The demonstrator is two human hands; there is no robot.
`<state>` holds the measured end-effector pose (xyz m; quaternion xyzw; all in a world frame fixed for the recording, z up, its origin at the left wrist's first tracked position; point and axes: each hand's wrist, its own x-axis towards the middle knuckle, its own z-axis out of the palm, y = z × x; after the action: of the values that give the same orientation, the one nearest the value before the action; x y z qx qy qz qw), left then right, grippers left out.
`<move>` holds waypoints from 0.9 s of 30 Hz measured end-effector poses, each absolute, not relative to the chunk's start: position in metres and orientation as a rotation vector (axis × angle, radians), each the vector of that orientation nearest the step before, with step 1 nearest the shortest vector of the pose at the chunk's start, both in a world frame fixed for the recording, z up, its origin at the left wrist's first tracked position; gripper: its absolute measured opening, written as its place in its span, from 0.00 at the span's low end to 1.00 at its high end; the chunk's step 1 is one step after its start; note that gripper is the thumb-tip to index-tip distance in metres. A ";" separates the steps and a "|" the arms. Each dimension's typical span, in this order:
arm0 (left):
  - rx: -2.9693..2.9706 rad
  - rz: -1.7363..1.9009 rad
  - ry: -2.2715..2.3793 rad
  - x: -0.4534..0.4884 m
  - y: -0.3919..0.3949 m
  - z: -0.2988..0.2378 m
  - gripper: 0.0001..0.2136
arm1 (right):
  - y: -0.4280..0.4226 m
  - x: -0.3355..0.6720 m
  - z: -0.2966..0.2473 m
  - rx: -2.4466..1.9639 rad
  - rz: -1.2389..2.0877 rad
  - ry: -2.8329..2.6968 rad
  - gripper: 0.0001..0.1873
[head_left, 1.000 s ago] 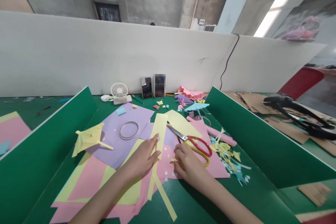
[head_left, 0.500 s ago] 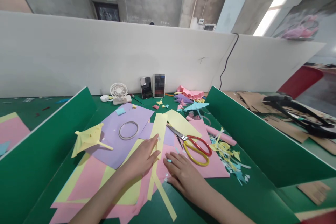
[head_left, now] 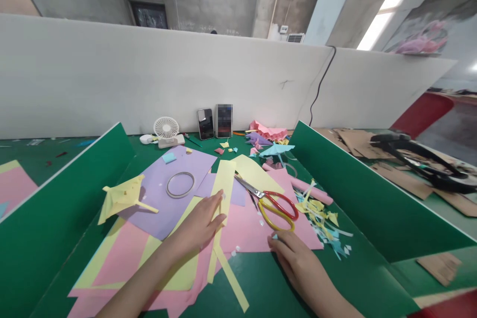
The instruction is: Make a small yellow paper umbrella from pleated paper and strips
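My left hand [head_left: 203, 218] lies with fingers stretched out on a pale yellow paper strip [head_left: 225, 176], holding nothing. Near the front edge of a pink sheet [head_left: 242, 231], my right hand [head_left: 300, 261] rests with loosely bent fingers. A small light blue spot or scrap [head_left: 275, 236] shows at its fingertips, and I see nothing gripped between them. Just beyond this hand are scissors [head_left: 266, 196] with one red and one yellow handle loop, blades apart. A narrower yellow strip [head_left: 231, 278] slants toward me between the hands. Tiny white bits [head_left: 237, 248] dot the pink paper.
A yellow paper umbrella [head_left: 122, 198] and a tape roll [head_left: 180, 185] lie left, the roll on a purple sheet [head_left: 149, 208]. Shredded paper [head_left: 324, 213] lies right. A small fan [head_left: 166, 129] and phone [head_left: 205, 124] stand behind. Green side panels [head_left: 354, 203] border the workspace.
My right hand has moved right, away from the yellow strip to below the scissors, and its fingers are more bent. White bits on the pink sheet are now uncovered. My left hand stays put.
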<state>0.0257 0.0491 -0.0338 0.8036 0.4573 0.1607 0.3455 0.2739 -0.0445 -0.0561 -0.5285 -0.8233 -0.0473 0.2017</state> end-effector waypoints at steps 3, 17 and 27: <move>2.095 0.412 1.192 0.026 0.050 -0.035 0.27 | -0.049 0.290 -0.058 -1.539 -0.195 -2.306 0.15; 2.129 0.407 1.191 0.025 0.050 -0.034 0.26 | -0.020 0.365 -0.050 -2.029 -0.182 -1.933 0.15; 2.065 0.454 1.186 0.025 0.050 -0.035 0.26 | 0.001 0.356 -0.031 -2.069 -0.120 -1.881 0.12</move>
<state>0.0252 0.0503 -0.0348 0.7975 0.4582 0.1752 0.3511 0.3560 0.0009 -0.0311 -0.7284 -0.6623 -0.0421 0.1704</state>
